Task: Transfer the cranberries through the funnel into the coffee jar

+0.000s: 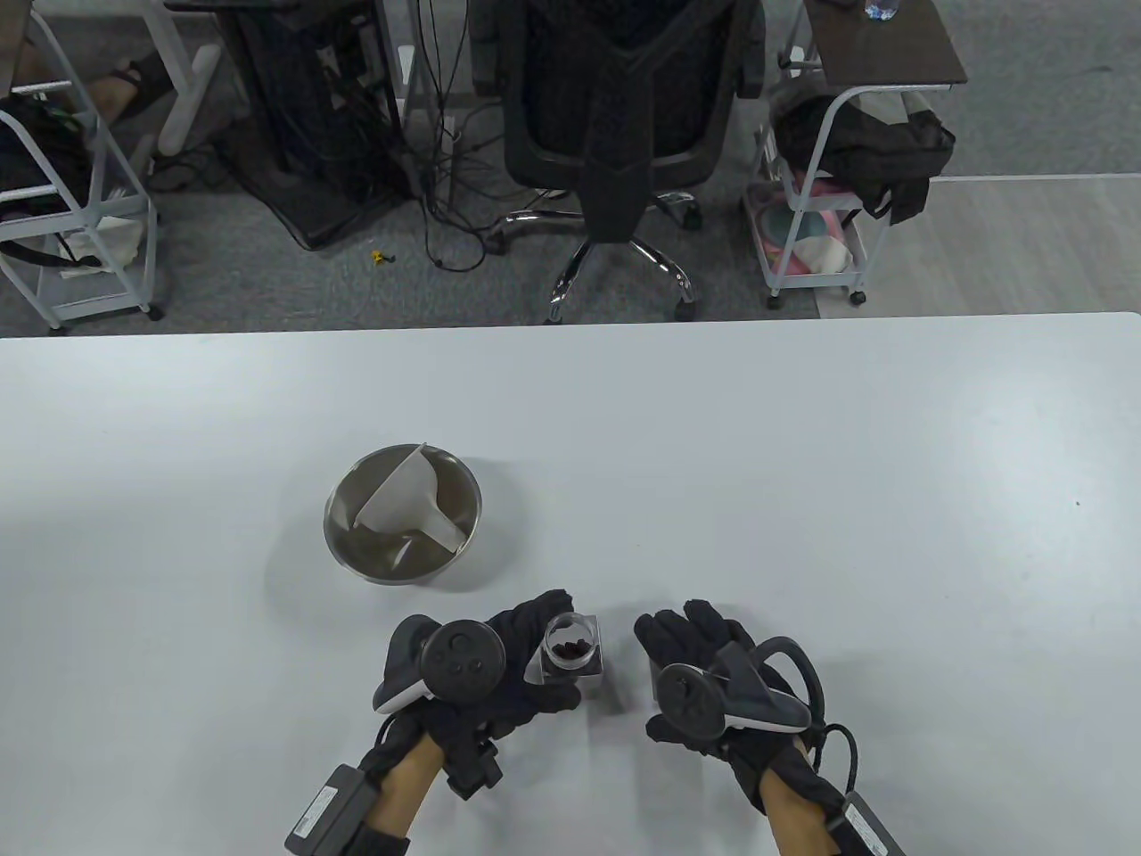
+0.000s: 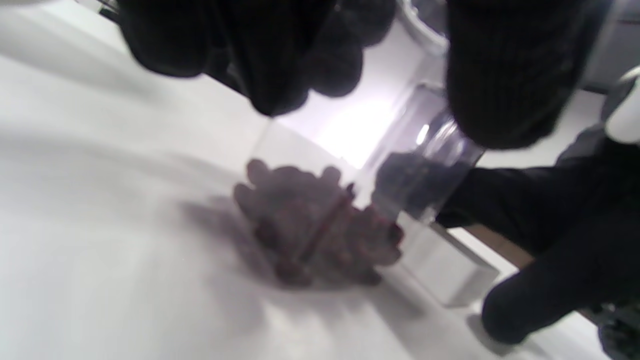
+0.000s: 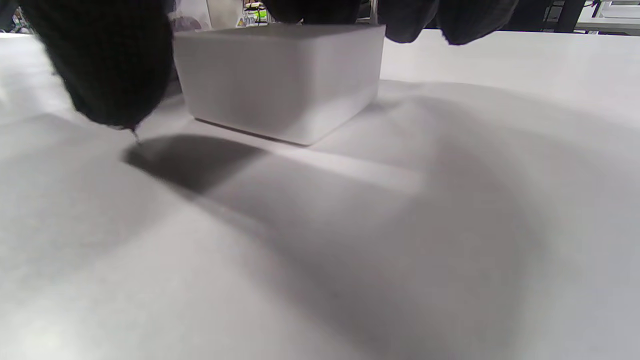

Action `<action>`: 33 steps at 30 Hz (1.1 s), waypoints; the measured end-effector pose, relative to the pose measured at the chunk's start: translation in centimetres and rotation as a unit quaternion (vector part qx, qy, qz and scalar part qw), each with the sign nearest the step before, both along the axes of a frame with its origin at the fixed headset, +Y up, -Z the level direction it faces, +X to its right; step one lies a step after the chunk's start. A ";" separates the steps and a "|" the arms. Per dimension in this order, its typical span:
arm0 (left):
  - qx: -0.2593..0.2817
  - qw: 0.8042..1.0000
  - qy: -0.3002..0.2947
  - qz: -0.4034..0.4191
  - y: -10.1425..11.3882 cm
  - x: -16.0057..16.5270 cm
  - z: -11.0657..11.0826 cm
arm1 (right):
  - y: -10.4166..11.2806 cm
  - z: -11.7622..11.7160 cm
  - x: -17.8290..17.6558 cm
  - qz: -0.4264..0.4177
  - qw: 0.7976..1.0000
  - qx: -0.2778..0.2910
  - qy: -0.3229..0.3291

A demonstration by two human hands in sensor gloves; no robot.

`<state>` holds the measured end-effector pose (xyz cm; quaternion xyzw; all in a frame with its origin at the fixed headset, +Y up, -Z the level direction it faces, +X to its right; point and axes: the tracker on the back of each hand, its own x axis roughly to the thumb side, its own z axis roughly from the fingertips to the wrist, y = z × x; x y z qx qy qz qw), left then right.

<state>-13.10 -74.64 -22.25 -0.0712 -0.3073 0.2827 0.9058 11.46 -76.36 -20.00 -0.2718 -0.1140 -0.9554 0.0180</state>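
Overhead table (image 1: pixel 802 464) view, two close wrist views

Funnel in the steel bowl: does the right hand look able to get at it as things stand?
Probably yes. The funnel lies uncovered in the open bowl, and the right hand holds nothing. The straight path, though, crosses the jar gripped by the left hand; going around behind looks free.

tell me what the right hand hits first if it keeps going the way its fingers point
Probably the clear jar of cranberries that the left hand holds: the right hand points its fingers up-left toward it, though depth is unclear.
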 end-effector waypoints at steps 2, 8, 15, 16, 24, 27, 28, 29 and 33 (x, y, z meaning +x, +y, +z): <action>0.001 1.000 0.000 -0.001 0.0 0.0 0.0 | -0.1 -0.1 -0.1 0.001 1.000 0.003 -0.001; 0.003 1.000 0.001 -0.002 -0.1 0.0 0.1 | -0.2 -0.1 -0.3 0.003 1.000 0.005 -0.002; 0.005 1.000 0.001 -0.003 -0.1 0.0 0.2 | 1.0 0.0 0.4 -0.054 0.996 0.069 -0.026; 0.004 1.000 0.001 -0.003 -0.1 0.0 0.2 | 1.5 0.0 0.6 -0.075 0.993 0.086 -0.034; 0.001 1.000 -0.002 -0.005 -0.1 0.0 0.2 | 5.2 1.0 2.0 -0.251 0.947 0.186 -0.077; 0.001 1.000 -0.002 -0.006 -0.1 0.0 0.2 | 7.2 1.8 2.0 -0.346 0.908 0.222 -0.084; 0.001 1.000 -0.002 -0.006 -0.1 0.0 0.2 | 7.5 2.0 2.0 -0.373 0.898 0.220 -0.084; 0.001 1.000 -0.002 -0.006 -0.1 0.1 0.2 | 8.0 2.2 1.9 -0.406 0.883 0.220 -0.084; 0.001 1.000 -0.002 -0.006 -0.1 0.1 0.2 | 9.1 2.8 1.2 -0.487 0.844 0.211 -0.073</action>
